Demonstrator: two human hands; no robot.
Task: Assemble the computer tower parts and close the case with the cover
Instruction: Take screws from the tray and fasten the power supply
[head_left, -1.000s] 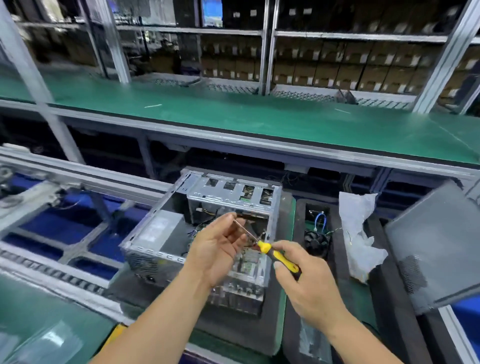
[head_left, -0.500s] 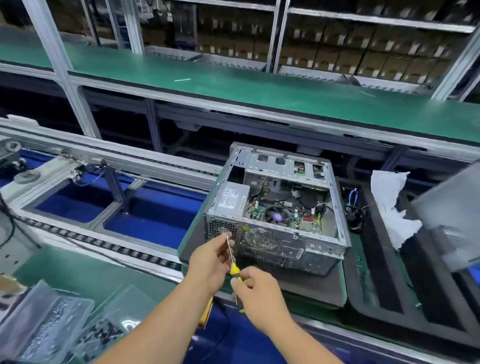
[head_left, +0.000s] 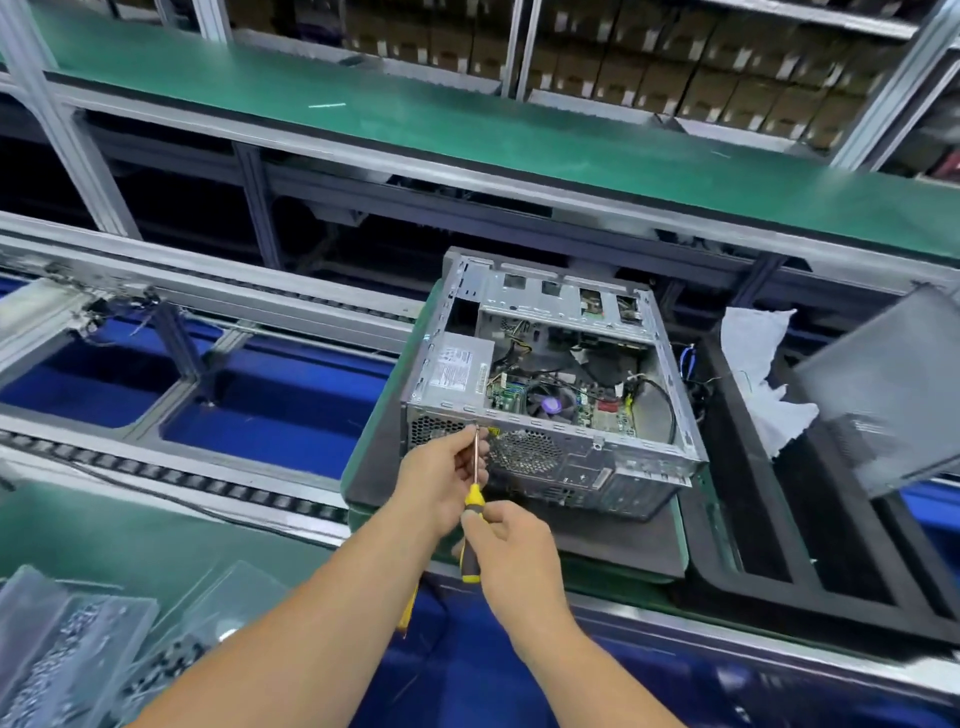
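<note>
1. Two hands work a screwdriver (head_left: 474, 499) at the near, rear face of an open computer case (head_left: 550, 395), which lies on its side on a dark pad (head_left: 613, 540) atop a green-edged pallet.
2. The right hand (head_left: 511, 540) curls its fingers round the yellow-and-black handle, gripping it from the right.
3. The left hand (head_left: 441, 478) pinches the bare metal shaft between thumb and fingertips, just below the tip.
4. The tip meets the upper edge of the case's rear panel, beside the perforated power supply grille (head_left: 434, 428).
5. Inside the case, a power supply (head_left: 457, 366), a motherboard with a fan (head_left: 551, 404) and loose cables are in plain sight through the uncovered top side.
6. The grey cover (head_left: 883, 395) leans tilted at the right, well apart from the case.
7. White cloth (head_left: 758, 364) lies between case and cover, in a black tray (head_left: 779, 592).
8. Clear bags of small hardware (head_left: 67, 654) sit on the green bench at lower left; their contents are too blurred to name.
</note>
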